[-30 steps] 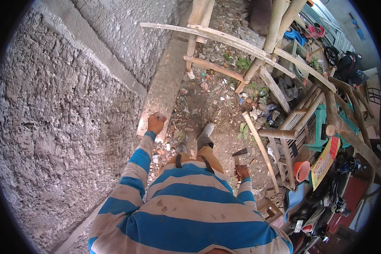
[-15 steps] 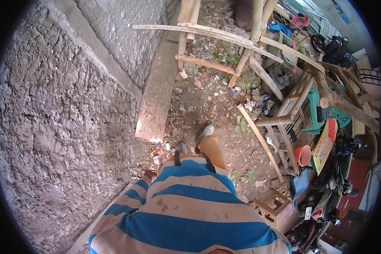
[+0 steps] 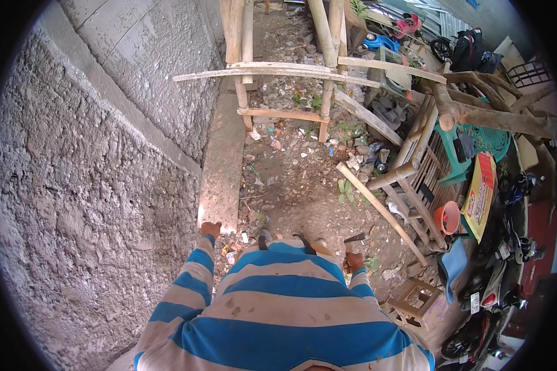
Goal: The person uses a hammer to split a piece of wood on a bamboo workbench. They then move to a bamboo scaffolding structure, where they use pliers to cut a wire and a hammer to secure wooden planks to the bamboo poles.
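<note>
My left hand point(image 3: 210, 230) reaches forward in a blue-and-white striped sleeve, its fingers curled on the near end of a long grey plank point(image 3: 221, 167). The plank lies on the ground along the foot of a rough concrete wall point(image 3: 74, 185). Low at my right side, my right hand point(image 3: 353, 263) is closed on the handle of a hammer point(image 3: 354, 238), whose dark head points up and away from me. My striped shirt hides my legs and most of the ground below me.
A bamboo and timber scaffold frame point(image 3: 278, 71) stands ahead over littered dirt. A loose pole point(image 3: 380, 210) lies diagonally to the right. Farther right are a wooden rack point(image 3: 418, 185), an orange bucket point(image 3: 447, 217), a small wooden stool point(image 3: 414, 303), green plastic furniture and parked motorbikes.
Half a second ago both hands were hidden behind my torso. Now the left hand is back at the plank's near end and the right hand shows at my side with the hammer.
</note>
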Demonstrator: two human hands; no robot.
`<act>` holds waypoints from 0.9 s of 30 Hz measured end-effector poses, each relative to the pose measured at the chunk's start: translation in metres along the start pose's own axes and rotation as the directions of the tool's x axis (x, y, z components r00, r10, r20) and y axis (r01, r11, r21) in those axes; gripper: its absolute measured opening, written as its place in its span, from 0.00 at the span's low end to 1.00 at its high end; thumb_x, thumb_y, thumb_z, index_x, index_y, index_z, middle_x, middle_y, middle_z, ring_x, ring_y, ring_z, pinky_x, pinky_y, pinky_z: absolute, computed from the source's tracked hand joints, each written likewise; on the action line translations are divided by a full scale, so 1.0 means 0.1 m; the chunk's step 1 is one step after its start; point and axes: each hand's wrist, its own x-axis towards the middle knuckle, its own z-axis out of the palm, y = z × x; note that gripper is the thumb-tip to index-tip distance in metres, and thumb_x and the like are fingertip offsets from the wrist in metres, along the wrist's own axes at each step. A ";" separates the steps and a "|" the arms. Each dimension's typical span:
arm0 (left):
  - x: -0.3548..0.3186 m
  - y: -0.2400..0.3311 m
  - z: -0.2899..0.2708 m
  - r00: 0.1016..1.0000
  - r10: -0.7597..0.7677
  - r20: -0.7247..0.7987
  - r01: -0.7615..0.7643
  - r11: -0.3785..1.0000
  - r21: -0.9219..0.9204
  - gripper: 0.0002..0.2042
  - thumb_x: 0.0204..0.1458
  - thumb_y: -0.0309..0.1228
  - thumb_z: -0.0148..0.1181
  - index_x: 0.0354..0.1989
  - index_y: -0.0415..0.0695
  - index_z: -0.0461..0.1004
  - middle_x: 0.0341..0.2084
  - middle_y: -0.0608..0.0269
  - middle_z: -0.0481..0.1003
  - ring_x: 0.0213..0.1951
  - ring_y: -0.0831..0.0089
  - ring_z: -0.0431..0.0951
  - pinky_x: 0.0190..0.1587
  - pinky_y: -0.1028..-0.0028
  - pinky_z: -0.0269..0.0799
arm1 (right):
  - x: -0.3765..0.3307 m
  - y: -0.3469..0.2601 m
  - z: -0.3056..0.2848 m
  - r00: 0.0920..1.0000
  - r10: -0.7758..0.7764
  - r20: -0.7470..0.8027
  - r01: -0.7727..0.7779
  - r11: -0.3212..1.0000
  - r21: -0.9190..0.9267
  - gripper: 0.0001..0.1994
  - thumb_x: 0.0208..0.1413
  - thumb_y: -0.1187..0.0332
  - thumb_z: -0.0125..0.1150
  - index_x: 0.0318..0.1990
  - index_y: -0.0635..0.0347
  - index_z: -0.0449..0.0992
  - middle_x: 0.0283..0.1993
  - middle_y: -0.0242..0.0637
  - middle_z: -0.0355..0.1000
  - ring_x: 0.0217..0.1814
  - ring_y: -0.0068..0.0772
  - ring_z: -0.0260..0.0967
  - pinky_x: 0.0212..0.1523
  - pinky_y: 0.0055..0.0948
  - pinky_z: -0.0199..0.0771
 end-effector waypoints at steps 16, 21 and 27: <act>-1.55 1.76 1.32 0.942 0.127 0.310 -0.214 0.940 0.265 0.24 0.53 0.51 0.66 0.28 0.37 0.83 0.29 0.47 0.84 0.36 0.53 0.85 0.41 0.56 0.78 | 0.18 1.34 -1.53 0.971 0.233 0.059 -0.233 0.972 0.002 0.12 0.59 0.76 0.66 0.25 0.69 0.71 0.19 0.41 0.69 0.15 0.36 0.67 0.14 0.42 0.62; -1.35 2.68 1.02 0.921 0.309 0.238 -0.357 0.913 0.196 0.20 0.48 0.45 0.74 0.24 0.36 0.83 0.24 0.48 0.83 0.31 0.54 0.85 0.38 0.57 0.77 | 0.44 2.22 -1.67 0.911 0.395 0.114 -0.409 0.839 0.358 0.07 0.59 0.76 0.62 0.32 0.64 0.70 0.22 0.40 0.67 0.20 0.37 0.67 0.16 0.42 0.61; -0.49 4.21 0.73 0.829 0.534 0.168 -0.516 0.845 -0.143 0.13 0.53 0.34 0.72 0.29 0.34 0.82 0.23 0.54 0.82 0.24 0.67 0.81 0.31 0.64 0.74 | 0.64 2.58 -1.36 0.891 0.454 0.015 -0.303 0.569 0.764 0.06 0.56 0.73 0.65 0.34 0.59 0.72 0.23 0.38 0.67 0.22 0.36 0.69 0.19 0.42 0.63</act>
